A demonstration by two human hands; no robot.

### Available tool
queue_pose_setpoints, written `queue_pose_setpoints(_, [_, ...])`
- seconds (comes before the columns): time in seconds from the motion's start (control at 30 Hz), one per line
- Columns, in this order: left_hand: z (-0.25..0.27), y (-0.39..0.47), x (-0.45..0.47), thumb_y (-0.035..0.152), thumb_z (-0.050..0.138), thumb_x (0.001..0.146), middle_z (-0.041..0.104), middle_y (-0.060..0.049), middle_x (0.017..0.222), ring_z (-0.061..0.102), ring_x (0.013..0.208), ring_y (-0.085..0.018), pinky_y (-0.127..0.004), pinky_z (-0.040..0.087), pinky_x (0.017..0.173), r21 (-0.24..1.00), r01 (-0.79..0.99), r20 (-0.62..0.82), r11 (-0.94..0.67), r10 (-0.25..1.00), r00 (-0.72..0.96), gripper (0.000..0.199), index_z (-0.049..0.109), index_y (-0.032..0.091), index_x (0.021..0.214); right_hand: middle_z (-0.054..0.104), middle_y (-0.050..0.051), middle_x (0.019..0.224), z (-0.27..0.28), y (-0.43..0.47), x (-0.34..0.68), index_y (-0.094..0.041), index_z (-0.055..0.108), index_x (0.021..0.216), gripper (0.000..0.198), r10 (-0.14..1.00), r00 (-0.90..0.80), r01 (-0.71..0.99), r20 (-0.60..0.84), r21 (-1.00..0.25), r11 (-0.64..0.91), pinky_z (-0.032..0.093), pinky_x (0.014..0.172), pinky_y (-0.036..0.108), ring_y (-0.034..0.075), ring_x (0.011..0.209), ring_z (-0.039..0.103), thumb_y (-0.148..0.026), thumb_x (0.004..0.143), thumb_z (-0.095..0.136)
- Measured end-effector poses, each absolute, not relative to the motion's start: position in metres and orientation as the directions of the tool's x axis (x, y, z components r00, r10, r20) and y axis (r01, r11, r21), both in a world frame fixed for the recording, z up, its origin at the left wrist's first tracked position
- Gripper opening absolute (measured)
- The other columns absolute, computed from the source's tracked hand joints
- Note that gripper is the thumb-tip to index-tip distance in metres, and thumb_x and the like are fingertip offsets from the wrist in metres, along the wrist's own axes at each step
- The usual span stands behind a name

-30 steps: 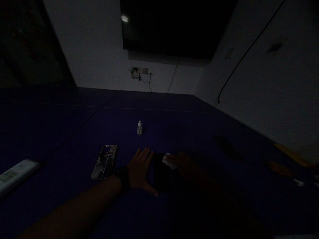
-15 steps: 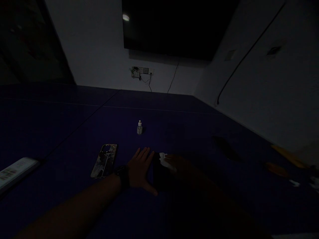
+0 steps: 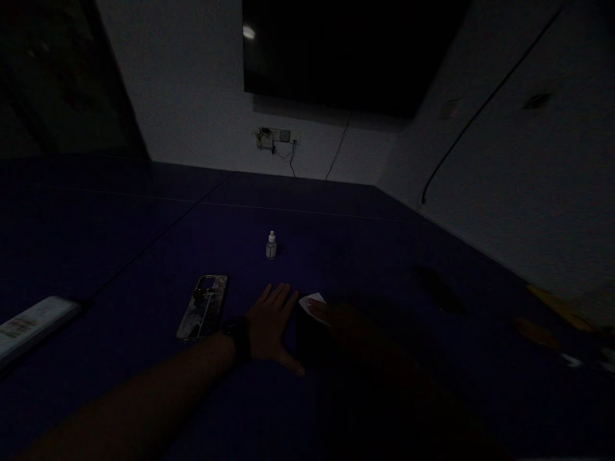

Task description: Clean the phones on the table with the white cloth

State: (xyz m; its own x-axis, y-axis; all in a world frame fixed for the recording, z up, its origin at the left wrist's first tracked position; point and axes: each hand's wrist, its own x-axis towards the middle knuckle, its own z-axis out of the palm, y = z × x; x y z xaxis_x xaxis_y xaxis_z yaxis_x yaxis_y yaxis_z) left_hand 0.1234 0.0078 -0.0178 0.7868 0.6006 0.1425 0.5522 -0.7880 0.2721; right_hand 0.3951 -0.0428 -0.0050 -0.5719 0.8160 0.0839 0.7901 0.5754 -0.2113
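The scene is very dim. My left hand (image 3: 271, 326), with a dark watch on its wrist, lies flat with fingers spread and thumb apart, along the left edge of a black flat object (image 3: 310, 349). What kind of object it is I cannot make out, as its right side is lost in shadow. My right hand (image 3: 343, 320) holds a white wipe (image 3: 312, 304) under its fingers, pressed on the upper part of that black object. A small dropper bottle (image 3: 271, 248) with a white cap stands upright beyond my hands. Left of my left hand lies a patterned phone case (image 3: 204, 307).
At far left on the blue-purple surface (image 3: 158, 282) lies a white box (image 3: 36, 323). A dark flat thing (image 3: 439, 291) and orange-yellow items (image 3: 560, 307) lie to the right. A wall with sockets (image 3: 278, 136) and a large screen (image 3: 346, 57) rises behind.
My right hand's fingers have flattened over the wipe, which now lies spread at the black object's top instead of crumpled. My left hand stays in place; the view shifts slightly.
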Motion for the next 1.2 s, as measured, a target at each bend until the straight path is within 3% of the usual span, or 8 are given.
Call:
queue_pose_setpoints(0.17, [-0.017,0.006,0.123,0.103,0.048,0.052,0.018,-0.028,0.164,0.016,0.153,-0.046,-0.063,0.009,0.123,0.266,0.568,0.152,-0.779,0.616,0.773,0.145,0.019,0.008,0.158,0.058,0.006,0.145,0.005,-0.045,0.399,-0.027,0.055,0.144,0.05,0.775,-0.613,0.745,0.153,-0.215,0.632,0.047,0.108,0.045,0.023,0.13,0.059,-0.018,0.097,0.039])
queue_pose_setpoints(0.33, [-0.02,0.011,0.123,0.103,0.05,0.049,0.016,-0.028,0.164,0.017,0.152,-0.048,-0.065,0.008,0.122,0.274,0.542,0.121,-0.795,0.587,0.8,0.148,0.018,0.009,0.158,0.052,0.011,0.151,0.003,-0.041,0.39,-0.022,0.038,0.155,0.058,0.844,-0.518,0.832,0.143,-0.146,0.535,0.053,0.099,0.041,0.024,0.119,0.066,-0.019,0.098,0.039])
queue_pose_setpoints(0.5, [-0.016,0.007,0.125,0.102,0.05,0.051,0.019,-0.028,0.164,0.017,0.153,-0.047,-0.063,0.009,0.123,0.269,0.567,0.137,-0.778,0.614,0.777,0.146,0.019,0.008,0.158,0.059,0.005,0.144,0.002,-0.042,0.398,-0.028,0.057,0.143,0.05,0.811,-0.569,0.789,0.133,-0.19,0.584,0.05,0.102,0.044,0.024,0.122,0.064,-0.019,0.097,0.038])
queue_pose_setpoints(0.7, [-0.012,0.008,0.122,0.102,0.052,0.051,0.017,-0.029,0.164,0.016,0.152,-0.048,-0.065,0.008,0.122,0.279,0.536,0.116,-0.797,0.582,0.805,0.147,0.016,0.009,0.159,0.062,0.011,0.142,-0.002,-0.038,0.392,-0.021,0.046,0.151,0.05,0.867,-0.47,0.843,0.168,-0.206,0.497,0.052,0.098,0.042,0.024,0.114,0.067,-0.027,0.103,0.034])
queue_pose_setpoints(0.83, [-0.017,0.011,0.122,0.102,0.053,0.051,0.016,-0.029,0.164,0.016,0.152,-0.049,-0.065,0.008,0.122,0.272,0.536,0.132,-0.799,0.583,0.802,0.147,0.016,0.009,0.159,0.063,0.004,0.14,-0.002,-0.04,0.392,-0.03,0.06,0.14,0.042,0.82,-0.563,0.8,0.106,-0.179,0.573,0.053,0.096,0.041,0.022,0.107,0.069,-0.029,0.104,0.038])
queue_pose_setpoints(1.03, [-0.021,0.014,0.124,0.102,0.055,0.047,0.016,-0.029,0.164,0.017,0.151,-0.05,-0.067,0.009,0.121,0.27,0.537,0.112,-0.799,0.58,0.807,0.15,0.017,0.01,0.159,0.07,0.007,0.13,-0.013,-0.034,0.397,-0.027,0.065,0.132,0.041,0.831,-0.462,0.847,0.31,-0.123,0.517,0.052,0.102,0.047,0.024,0.116,0.067,-0.025,0.104,0.036])
queue_pose_setpoints(1.2, [-0.014,0.009,0.122,0.102,0.052,0.052,0.017,-0.027,0.165,0.017,0.152,-0.047,-0.063,0.009,0.123,0.268,0.544,0.126,-0.795,0.589,0.798,0.145,0.017,0.011,0.159,0.071,0.007,0.129,-0.007,-0.036,0.389,-0.027,0.068,0.126,0.033,0.736,-0.575,0.74,0.357,-0.158,0.654,0.053,0.101,0.04,0.022,0.119,0.066,-0.027,0.103,0.045])
